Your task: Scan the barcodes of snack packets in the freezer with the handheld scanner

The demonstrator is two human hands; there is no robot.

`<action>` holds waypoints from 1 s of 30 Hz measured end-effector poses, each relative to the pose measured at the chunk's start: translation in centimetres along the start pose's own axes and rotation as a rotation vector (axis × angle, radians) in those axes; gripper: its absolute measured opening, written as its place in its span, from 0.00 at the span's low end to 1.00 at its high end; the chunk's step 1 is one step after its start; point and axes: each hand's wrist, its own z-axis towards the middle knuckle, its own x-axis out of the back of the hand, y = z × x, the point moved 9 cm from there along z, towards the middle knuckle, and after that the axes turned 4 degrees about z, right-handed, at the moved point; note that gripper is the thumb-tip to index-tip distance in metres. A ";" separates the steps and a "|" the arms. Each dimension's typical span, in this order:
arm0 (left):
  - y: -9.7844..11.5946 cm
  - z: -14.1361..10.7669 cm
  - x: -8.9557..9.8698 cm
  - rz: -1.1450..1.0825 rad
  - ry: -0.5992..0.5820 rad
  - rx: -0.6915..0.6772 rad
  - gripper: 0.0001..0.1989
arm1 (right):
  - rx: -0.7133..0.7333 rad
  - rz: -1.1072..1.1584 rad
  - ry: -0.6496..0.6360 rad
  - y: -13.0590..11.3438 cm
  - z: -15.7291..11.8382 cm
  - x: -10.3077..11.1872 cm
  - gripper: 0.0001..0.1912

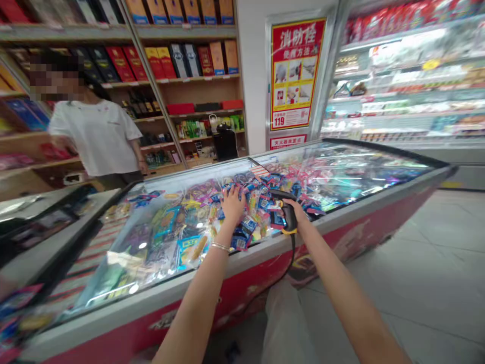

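Note:
My right hand (296,211) is wrapped round the grip of a black and yellow barcode scanner (289,217), whose cable hangs down in front of the freezer. Fingers spread, my left hand (232,205) rests on a heap of small snack packets (244,232) in blue, pink and clear wrapping. These packets lie on the glass top of a chest freezer (257,255). Both hands are over the heap, a short way apart. Whether the left fingers touch one particular packet cannot be made out.
Across the freezer at left stands a person in a white T-shirt (96,134). Shelves with boxes (189,58) fill the back wall. A red fire hydrant sign (297,76) hangs at centre right, beside a lit refrigerated display (413,91). Tiled floor (435,268) lies at right.

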 end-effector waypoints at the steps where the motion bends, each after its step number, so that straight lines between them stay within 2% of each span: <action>1: 0.0 0.0 0.0 0.008 0.001 0.003 0.24 | -0.005 -0.004 0.009 0.0 -0.1 0.1 0.13; 12: -0.2 0.0 -0.4 0.013 -0.016 0.015 0.24 | -0.013 0.014 0.004 0.0 0.0 0.0 0.10; 16: -0.1 0.0 -0.3 -0.010 -0.076 0.020 0.26 | -0.040 0.005 0.003 0.0 -0.3 0.0 0.09; 18: -0.2 0.0 0.5 -0.019 -0.104 0.005 0.28 | -0.040 -0.001 -0.012 -0.2 -0.5 -0.1 0.09; 20: -0.9 -0.1 2.3 -0.012 -0.084 -0.014 0.30 | -0.014 -0.002 -0.015 -0.6 -0.9 -0.3 0.09; 22: -2.7 -0.3 5.0 0.013 -0.018 -0.011 0.30 | -0.004 -0.018 -0.045 -0.9 -1.4 -1.2 0.10; 25: -7.7 -1.2 9.5 0.065 0.066 0.054 0.28 | 0.030 -0.058 -0.144 -1.1 -2.2 -4.7 0.11; 30: -18.5 -4.3 16.2 0.150 0.157 0.236 0.27 | -0.058 -0.095 -0.371 2.0 -3.9 -15.0 0.12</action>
